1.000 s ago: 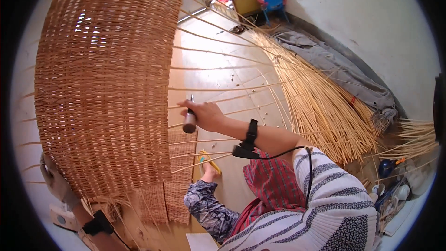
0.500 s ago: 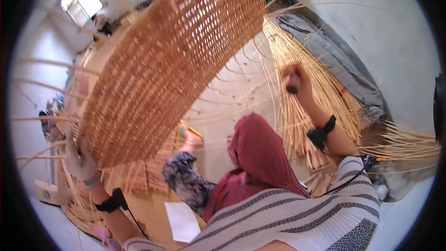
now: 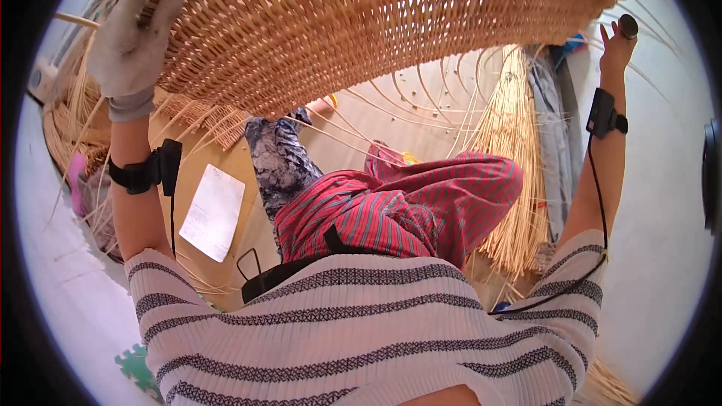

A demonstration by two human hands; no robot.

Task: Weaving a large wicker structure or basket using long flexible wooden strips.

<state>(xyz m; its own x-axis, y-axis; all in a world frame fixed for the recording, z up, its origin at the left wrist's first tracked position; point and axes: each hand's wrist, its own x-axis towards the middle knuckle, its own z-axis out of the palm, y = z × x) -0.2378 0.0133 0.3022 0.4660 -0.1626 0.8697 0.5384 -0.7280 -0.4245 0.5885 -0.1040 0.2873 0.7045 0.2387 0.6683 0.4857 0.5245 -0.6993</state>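
A broad woven wicker panel (image 3: 361,22) is held up across the top of the view, with loose cane ends sticking out along its lower edge. My left hand (image 3: 135,45), in a pale work glove, grips the panel's left end, the thumb on the near face. Beyond the panel's right end, my right hand (image 3: 618,46) is raised and bare. It holds a short dark brown handle (image 3: 628,27), seen end-on, and I cannot make out what tool it belongs to. That hand appears apart from the weave.
A long bundle of peeled canes (image 3: 515,188) lies on the floor at right, beside grey cloth (image 3: 553,143). My legs are folded under red striped cloth (image 3: 376,207). A white paper sheet (image 3: 213,213) lies on a tan board at left. More wickerwork (image 3: 207,124) lies below the panel.
The panel has swung from a steep slant to nearly level across the top. My left hand has risen with its end; my right hand has moved up and right with the brown handle.
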